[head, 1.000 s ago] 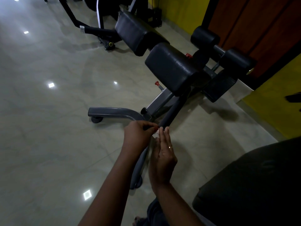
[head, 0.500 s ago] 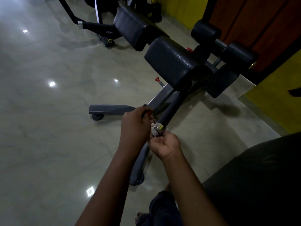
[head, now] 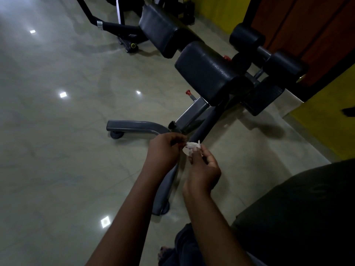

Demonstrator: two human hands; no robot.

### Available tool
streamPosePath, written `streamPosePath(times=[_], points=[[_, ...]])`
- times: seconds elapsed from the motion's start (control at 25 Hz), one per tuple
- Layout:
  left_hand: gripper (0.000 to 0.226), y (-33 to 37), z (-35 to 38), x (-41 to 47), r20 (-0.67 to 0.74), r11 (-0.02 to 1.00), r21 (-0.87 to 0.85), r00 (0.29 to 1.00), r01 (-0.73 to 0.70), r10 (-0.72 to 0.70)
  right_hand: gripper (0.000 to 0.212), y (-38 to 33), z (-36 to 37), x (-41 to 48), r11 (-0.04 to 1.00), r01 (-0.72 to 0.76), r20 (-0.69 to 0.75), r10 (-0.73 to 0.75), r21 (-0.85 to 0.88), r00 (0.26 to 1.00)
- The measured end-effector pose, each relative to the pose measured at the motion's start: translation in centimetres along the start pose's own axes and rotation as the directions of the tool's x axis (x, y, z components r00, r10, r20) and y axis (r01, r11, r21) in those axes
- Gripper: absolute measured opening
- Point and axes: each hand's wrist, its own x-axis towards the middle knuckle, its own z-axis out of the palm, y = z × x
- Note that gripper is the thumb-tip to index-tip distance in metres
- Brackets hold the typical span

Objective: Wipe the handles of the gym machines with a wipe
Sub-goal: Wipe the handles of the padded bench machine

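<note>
We note both hands raised together above the tiled floor [head: 57,150], in front of the grey base frame [head: 134,126] of the gym machine. The wipe [head: 190,149], small, white and crumpled, sits between the two hands, just at the near end of the dark handle [head: 204,129] that slopes down from under the black pad [head: 207,72]. We cannot tell whether the wipe touches the handle.

The right hand [head: 205,167] has its fingers curled and pinches the wipe from below. The left hand [head: 165,150] is also curled, its fingertips meeting the wipe's left edge; we cannot tell whether they grip it.

A red knob [head: 188,92] projects from the frame beside the pad. Two black rollers [head: 247,37] stand behind the pad, near the yellow wall [head: 326,116].
</note>
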Motion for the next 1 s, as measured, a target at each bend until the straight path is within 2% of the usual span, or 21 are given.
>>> streamPosePath(times=[0.04, 0.08, 0.12, 0.16, 0.2, 0.24, 0.32, 0.4, 0.48, 0.52, 0.56, 0.68, 0.76, 0.8, 0.88, 0.92, 1.0], points=[[0.027, -0.2, 0.0, 0.1, 0.002, 1.0, -0.007, 1.0, 0.012, -0.012, 0.013, 0.9, -0.2, 0.0, 0.942, 0.284, -0.022, -0.292, -0.177, 0.956], [0.028, -0.4, -0.1, 0.1, 0.002, 1.0, -0.022, 1.0, 0.018, -0.018, 0.013, 1.7, -0.5, 0.3, 0.771, 0.553, 0.045, -0.57, -0.318, 0.82], [0.027, -0.7, -0.1, 0.2, -0.004, 0.998, -0.06, 1.0, 0.02, -0.02, 0.013, 2.4, -0.9, 1.1, 0.544, 0.747, 0.163, -0.756, -0.383, 0.634], [0.025, -1.0, 0.0, 0.3, -0.016, 0.992, -0.124, 0.999, 0.031, -0.033, 0.014, 2.8, -1.2, 2.0, 0.323, 0.86, 0.296, -0.842, -0.395, 0.452], [0.023, -1.2, 0.0, 0.4, -0.026, 0.978, -0.198, 0.997, 0.06, -0.066, 0.015, 3.0, -1.3, 2.9, 0.127, 0.911, 0.418, -0.858, -0.392, 0.299], [0.021, -1.3, 0.1, 0.4, -0.028, 0.959, -0.264, 0.993, 0.103, -0.114, 0.017, 3.1, -1.4, 3.5, -0.041, 0.919, 0.518, -0.835, -0.393, 0.184], [0.019, -1.4, 0.3, 0.6, -0.05, 0.938, -0.31, 0.983, 0.155, -0.179, 0.021, 3.0, -1.2, 4.0, -0.263, 0.9, 0.643, -0.766, -0.347, 0.024], [0.019, -1.5, 0.5, 0.8, -0.078, 0.965, -0.224, 0.984, 0.139, -0.16, 0.021, 2.9, -1.6, 4.7, -0.353, 0.91, 0.679, -0.725, -0.219, -0.118], [0.017, -1.1, 0.5, 0.5, -0.048, 0.983, -0.141, 0.991, 0.12, -0.127, 0.018, 3.3, -2.9, 5.3, -0.395, 0.908, 0.678, -0.707, -0.14, -0.202], [0.016, -1.1, 0.6, 0.4, -0.027, 0.989, -0.103, 0.993, 0.11, -0.114, 0.016, 3.6, -3.7, 5.5, -0.376, 0.915, 0.664, -0.723, -0.147, -0.19], [0.014, -1.0, 0.7, 0.3, -0.01, 0.992, -0.071, 0.995, 0.103, -0.104, 0.015, 3.9, -4.3, 5.6, -0.306, 0.936, 0.641, -0.757, -0.174, -0.129], [0.012, -0.7, 0.8, -0.1, 0.01, 0.996, -0.044, 0.997, 0.081, -0.08, 0.013, 4.5, -4.3, 4.6, 0.083, 0.963, 0.509, -0.836, -0.256, 0.207], [0.011, -0.7, 0.7, -0.1, 0.01, 0.996, -0.035, 0.997, 0.081, -0.08, 0.021, 4.6, -3.4, 3.0, 0.338, 0.896, 0.382, -0.817, -0.29, 0.432], [0.011, -0.7, 0.7, -0.1, 0.011, 0.996, -0.019, 0.996, 0.084, -0.084, 0.023, 4.5, -3.0, 2.2, 0.482, 0.829, 0.305, -0.774, -0.285, 0.555], [0.016, -0.8, 0.9, 0.0, 0.011, 0.995, 0.02, 0.996, 0.093, -0.093, 0.02, 4.3, -2.2, 2.0, 0.762, 0.604, 0.134, -0.59, -0.236, 0.796], [0.019, -0.8, 1.1, 0.1, 0.005, 0.995, 0.026, 0.995, 0.097, -0.098, 0.019, 3.9, -1.7, 2.7, 0.849, 0.491, 0.067, -0.488, -0.197, 0.87], [0.023, -1.0, 1.6, 0.1, -0.016, 0.995, 0.009, 0.995, 0.1, -0.1, 0.018, 2.4, -0.8, 5.0, 0.913, 0.387, 0.008, -0.389, -0.131, 0.921]])
